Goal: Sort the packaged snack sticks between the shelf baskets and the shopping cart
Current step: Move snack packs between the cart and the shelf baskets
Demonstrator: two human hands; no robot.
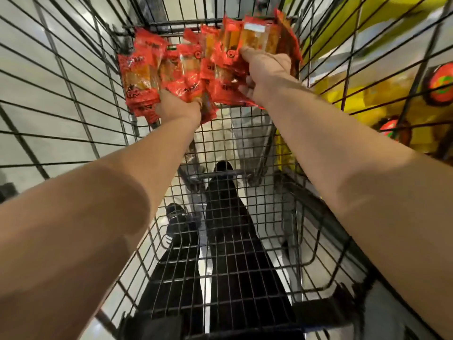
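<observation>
Both arms were down inside the shopping cart (73, 77), reaching to its far end, and both were loaded. The left hand (176, 109) had its fingers curled out of sight under a bunch of red snack packets (144, 69); only the back of the hand and the wrist showed, with the packets fanning up and away from the fingers toward the cart's left wall. The right hand (264, 67) gripped a second bunch (255, 38): its thumb lay pressed across the front of the wrappers, and the other fingers (246, 88) curled round from beneath. That bunch stood higher, past the thumb, against the cart's far end wall. The two bunches overlapped between the hands, red wrappers with clear windows showing orange-brown sticks, so where one handful ended and the other began could not be told.

Nearer than the fingers, the wire floor of the cart lay bare, and through it showed the person's dark trouser legs (235, 253) and dark shoes (181, 217) on a pale shiny floor (31, 138). Beyond the right-hand wall of the cart, past the right forearm, sat blurred yellow packaging (355, 99) with round red-and-green marks, too smeared to read
</observation>
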